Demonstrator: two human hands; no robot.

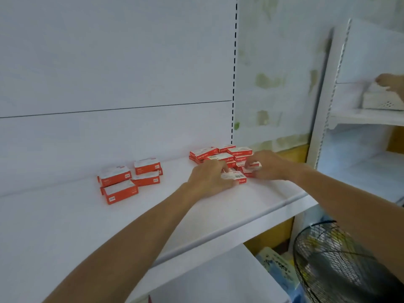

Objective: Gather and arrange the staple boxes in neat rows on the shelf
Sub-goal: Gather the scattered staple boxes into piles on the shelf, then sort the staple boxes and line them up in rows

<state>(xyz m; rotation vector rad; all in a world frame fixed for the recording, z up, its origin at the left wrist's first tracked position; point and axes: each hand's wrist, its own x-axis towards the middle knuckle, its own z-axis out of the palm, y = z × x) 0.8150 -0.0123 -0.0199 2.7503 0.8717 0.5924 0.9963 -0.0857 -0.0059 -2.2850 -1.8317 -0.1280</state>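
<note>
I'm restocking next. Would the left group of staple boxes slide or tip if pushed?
Likely slide: the boxes are low and flat on a smooth shelf. The stacked ones may slip apart. Their crisp edges suggest stiff card.

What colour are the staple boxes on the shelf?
The staple boxes are red-orange with white top panels, clearest in the head view.

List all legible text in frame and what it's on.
"wengu...": white on red, back-left staple box of the right pile; last letters blurred.
Same word: back-right staple box.
Same word, upside down: front staple box; its barcode label is unreadable.
Left group of boxes: labels too blurred.
Printed pack under the shelf: unreadable.
</note>
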